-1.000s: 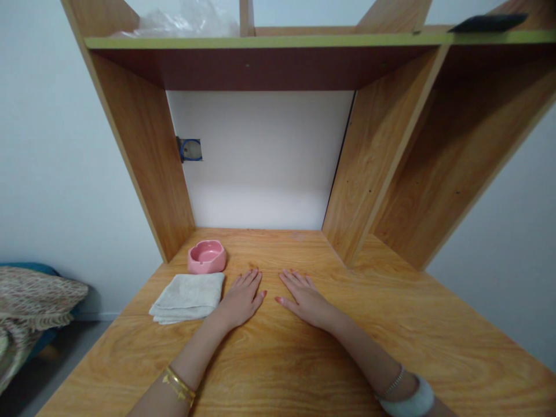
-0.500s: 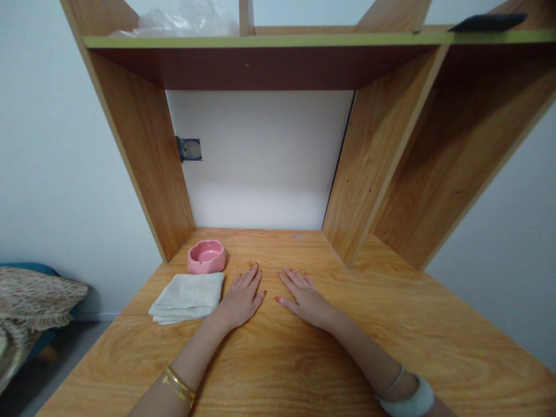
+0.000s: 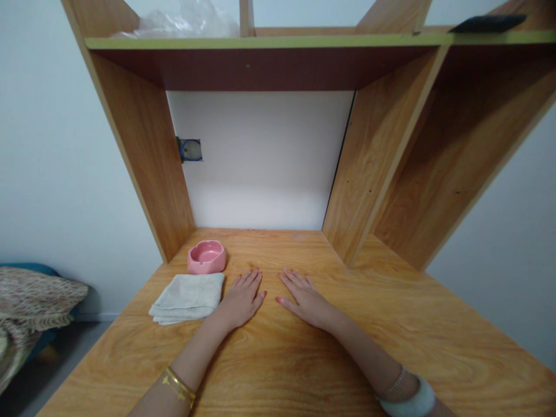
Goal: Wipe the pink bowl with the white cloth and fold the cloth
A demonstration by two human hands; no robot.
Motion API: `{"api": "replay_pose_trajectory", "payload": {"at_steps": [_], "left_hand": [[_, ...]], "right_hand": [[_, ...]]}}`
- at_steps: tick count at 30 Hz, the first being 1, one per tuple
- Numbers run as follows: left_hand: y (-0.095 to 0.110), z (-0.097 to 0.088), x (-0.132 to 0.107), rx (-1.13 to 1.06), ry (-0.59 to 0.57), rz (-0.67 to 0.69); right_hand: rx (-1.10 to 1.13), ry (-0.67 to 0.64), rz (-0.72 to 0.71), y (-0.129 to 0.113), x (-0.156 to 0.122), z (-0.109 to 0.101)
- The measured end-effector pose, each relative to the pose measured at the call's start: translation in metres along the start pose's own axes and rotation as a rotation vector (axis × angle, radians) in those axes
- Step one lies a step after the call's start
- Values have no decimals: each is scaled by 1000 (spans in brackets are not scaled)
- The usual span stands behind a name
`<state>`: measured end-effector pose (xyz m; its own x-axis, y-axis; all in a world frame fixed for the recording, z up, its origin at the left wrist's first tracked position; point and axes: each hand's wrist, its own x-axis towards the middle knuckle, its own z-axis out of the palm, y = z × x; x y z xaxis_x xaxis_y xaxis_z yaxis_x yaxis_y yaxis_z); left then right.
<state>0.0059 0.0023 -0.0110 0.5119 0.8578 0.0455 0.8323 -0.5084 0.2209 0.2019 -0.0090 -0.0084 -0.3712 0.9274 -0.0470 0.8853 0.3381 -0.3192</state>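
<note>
Both palms rest face down on the wooden desk (image 3: pixel 278 359). My left hand (image 3: pixel 242 299) lies flat with its thumb apart from the fingers, holding nothing. Close beside it on the left is a folded pale grey cloth (image 3: pixel 189 296). Just behind the cloth stands a pink ashtray (image 3: pixel 207 258) with notches in its rim; no contents show inside. My right hand (image 3: pixel 305 299) is also flat on the wood, thumb out to the side, with nothing in it. A gap of bare wood separates the two hands.
A shelf with a green edge (image 3: pixel 278 42) spans above, carrying a clear plastic bag (image 3: pixel 186 22) and a dark flat object (image 3: pixel 489 23). Upright wooden panels (image 3: pixel 365 168) flank the desk's back. An uncovered socket box (image 3: pixel 191 150) sits in the back wall. A fringed blanket (image 3: pixel 35 295) lies at far left.
</note>
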Motion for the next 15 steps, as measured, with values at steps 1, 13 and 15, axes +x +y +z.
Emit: {"api": "replay_pose_trajectory", "payload": {"at_steps": [1,13,15], "left_hand": [[0,0,0,-1,1,0],[-2,2,-1,-11,18,13],[-2,2,0,-9,16,10]], "right_hand": [[0,-1,0,0,0,0],[8,12,-14,2,1,2],[9,9,-9,1,1,1]]}}
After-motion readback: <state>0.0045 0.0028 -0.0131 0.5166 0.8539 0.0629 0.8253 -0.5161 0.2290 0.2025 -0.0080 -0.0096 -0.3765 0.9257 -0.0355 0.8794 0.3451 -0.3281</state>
